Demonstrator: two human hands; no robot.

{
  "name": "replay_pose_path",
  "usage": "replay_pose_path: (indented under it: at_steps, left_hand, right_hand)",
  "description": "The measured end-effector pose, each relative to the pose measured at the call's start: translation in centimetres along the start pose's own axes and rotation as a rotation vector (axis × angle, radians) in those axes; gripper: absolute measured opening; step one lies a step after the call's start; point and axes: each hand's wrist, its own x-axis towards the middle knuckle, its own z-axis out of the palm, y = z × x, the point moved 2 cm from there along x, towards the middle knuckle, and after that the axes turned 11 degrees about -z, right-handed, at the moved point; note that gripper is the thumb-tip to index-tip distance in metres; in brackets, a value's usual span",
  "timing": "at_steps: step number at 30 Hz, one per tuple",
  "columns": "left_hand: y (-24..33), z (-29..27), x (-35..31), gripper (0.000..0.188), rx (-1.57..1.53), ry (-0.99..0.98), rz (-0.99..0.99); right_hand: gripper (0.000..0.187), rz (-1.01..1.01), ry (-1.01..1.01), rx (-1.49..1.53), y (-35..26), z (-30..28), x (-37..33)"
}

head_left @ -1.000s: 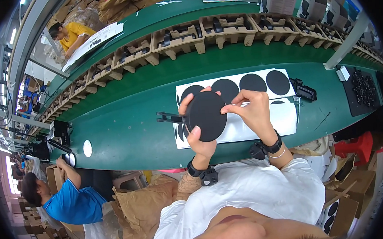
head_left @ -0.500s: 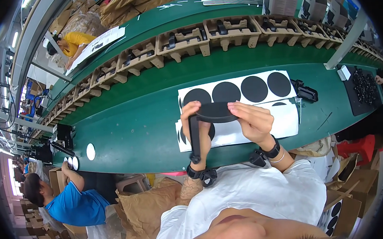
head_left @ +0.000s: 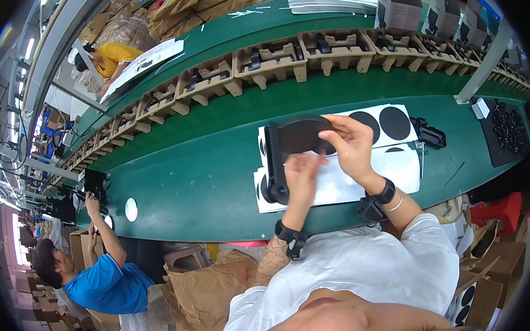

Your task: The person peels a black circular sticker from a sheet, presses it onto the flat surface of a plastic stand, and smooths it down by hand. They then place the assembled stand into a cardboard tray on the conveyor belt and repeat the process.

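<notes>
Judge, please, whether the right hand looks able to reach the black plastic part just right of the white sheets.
Probably yes: only flat white sheets lie between the right hand and the black plastic part. However, this hand grips the black round plate, so it may need to let go first.

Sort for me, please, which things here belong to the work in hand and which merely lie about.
Seemingly in use:
black round device with long arm, held;
white sheets with flat black circles.

Seemingly just lying about:
red plastic stool;
crumpled brown paper.
</notes>
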Motion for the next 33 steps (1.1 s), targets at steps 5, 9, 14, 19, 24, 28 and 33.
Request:
replay_pose_path:
  at_steps: [5,9,14,19,24,28,33]
  left_hand:
    - [3.5,0.9,-1.2,0.021,0.149,-0.034,-0.06]
    - [7.0,-3.3,-0.5,0.024,1.258,0.226,0.473]
    - [6.5,-4.0,-0.8,0.028,1.58,0.319,0.623]
    - [7.7,-5.9,-2.3,0.033,1.541,0.301,0.536]
    - [8.2,-5.7,-4.3,0.033,1.562,0.337,0.545]
    - [7.9,-6.2,-6.4,0.032,1.58,0.348,0.552]
    - [7.5,-5.6,-6.7,0.034,1.595,0.321,0.535]
  right_hand:
    - [0.03,-0.037,-0.321,-0.195,3.3,5.0,6.7]
    - [0.022,-0.259,-0.506,-0.634,9.2,11.0,16.3]
    - [0.022,-0.229,-0.451,-1.08,18.0,17.4,24.6]
    - [0.02,-0.011,-0.683,-1.108,21.8,22.6,23.4]
    - [0.022,-0.128,-0.708,-1.264,22.2,21.8,21.3]
    - [0.02,-0.123,-0.716,-1.332,22.3,20.5,20.4]
    - [0.023,-0.193,-0.691,-1.372,23.7,20.2,19.2]
